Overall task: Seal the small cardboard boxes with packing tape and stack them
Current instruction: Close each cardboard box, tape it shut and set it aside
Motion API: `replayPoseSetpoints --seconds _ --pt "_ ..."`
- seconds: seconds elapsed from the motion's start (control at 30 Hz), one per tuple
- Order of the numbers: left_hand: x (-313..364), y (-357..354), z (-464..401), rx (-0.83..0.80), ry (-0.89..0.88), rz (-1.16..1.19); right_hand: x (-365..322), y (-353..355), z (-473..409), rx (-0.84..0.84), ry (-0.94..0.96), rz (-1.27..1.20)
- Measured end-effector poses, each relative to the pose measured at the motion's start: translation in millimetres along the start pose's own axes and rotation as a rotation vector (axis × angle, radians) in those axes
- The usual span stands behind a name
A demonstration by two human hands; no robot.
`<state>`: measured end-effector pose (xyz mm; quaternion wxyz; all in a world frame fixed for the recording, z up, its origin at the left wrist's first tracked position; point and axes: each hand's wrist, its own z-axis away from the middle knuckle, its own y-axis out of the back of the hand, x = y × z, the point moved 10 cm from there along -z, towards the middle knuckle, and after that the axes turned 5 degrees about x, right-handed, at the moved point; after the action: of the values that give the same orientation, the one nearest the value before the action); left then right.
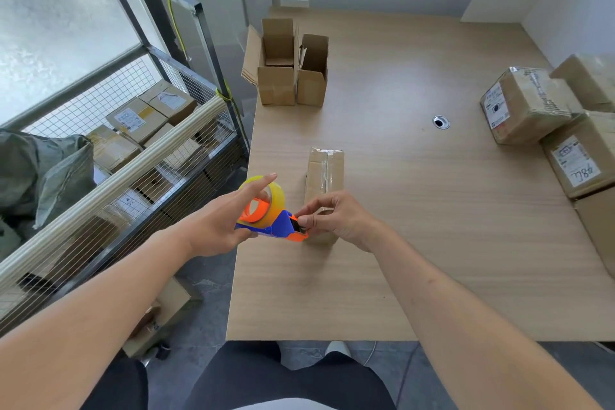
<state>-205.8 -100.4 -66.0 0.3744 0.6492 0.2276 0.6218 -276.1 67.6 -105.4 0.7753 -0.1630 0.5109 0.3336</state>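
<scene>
A small closed cardboard box (324, 176) lies on the wooden table (432, 226), with clear tape running along its top seam. My left hand (219, 223) holds a blue and orange tape dispenser (269, 213) with a yellowish roll, just left of the box's near end; its index finger lies straight over the roll. My right hand (336, 215) pinches at the dispenser's cutter end, over the near end of the box. Two open small boxes (293, 76) stand upright at the table's far left.
Labelled, taped parcels (545, 123) are piled at the table's right edge. A wire-mesh cart (139, 150) full of parcels stands left of the table, with a grey sack beside it. A cable hole (441, 122) sits mid-table. Flat cardboard (156, 319) lies on the floor.
</scene>
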Motion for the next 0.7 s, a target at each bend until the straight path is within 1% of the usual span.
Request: replayPoseSetpoints --seconds 0.1,0.2,0.3,0.5,0.7 --pt "4.4 -4.1 3.7 0.002 -0.004 0.014 2.6 1.3 3.2 -0.003 0.016 -0.01" --pt "6.6 -8.1 6.6 -0.014 0.002 0.023 4.6 -3.8 10.4 -0.086 0.018 0.004" --pt "9.5 -9.0 9.7 -0.02 0.016 0.023 5.7 -5.0 13.7 -0.112 0.028 0.013" --pt "21.6 -8.8 12.5 -0.03 0.016 0.015 1.7 -3.1 18.5 -0.107 0.043 -0.015" --pt "32.0 -4.4 15.3 -0.029 0.011 0.011 -5.4 5.6 27.6 -0.026 0.047 -0.012"
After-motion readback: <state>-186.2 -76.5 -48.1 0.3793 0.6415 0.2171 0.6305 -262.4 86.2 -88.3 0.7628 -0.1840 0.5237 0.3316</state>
